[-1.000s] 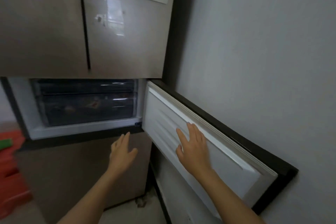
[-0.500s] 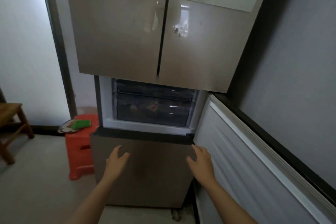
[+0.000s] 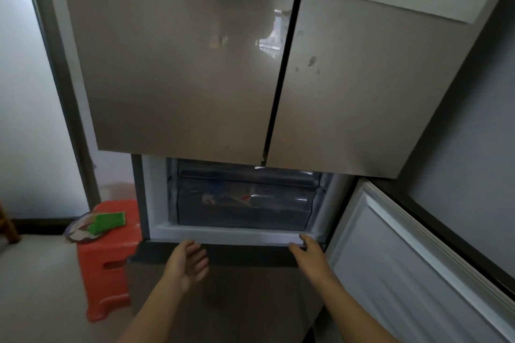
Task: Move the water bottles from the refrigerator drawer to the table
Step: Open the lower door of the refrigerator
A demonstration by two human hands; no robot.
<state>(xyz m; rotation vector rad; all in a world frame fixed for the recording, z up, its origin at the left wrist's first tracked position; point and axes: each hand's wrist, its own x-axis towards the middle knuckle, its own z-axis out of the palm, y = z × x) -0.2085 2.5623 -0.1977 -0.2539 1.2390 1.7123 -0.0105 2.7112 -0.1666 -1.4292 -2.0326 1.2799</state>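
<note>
Head view shows a dark, translucent refrigerator drawer [image 3: 243, 210], contents blurred.

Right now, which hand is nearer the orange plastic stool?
Left. The left hand hangs just right of the orange plastic stool; the right hand is farther right, by the open white-lined door.

Dim indoor light; a window's glare reflects off the glossy refrigerator doors [image 3: 195, 69]. The drawer [image 3: 242, 203] recess lies in shadow. The picture is soft and slightly blurred, and wide-angle distortion bends the edges.
</note>
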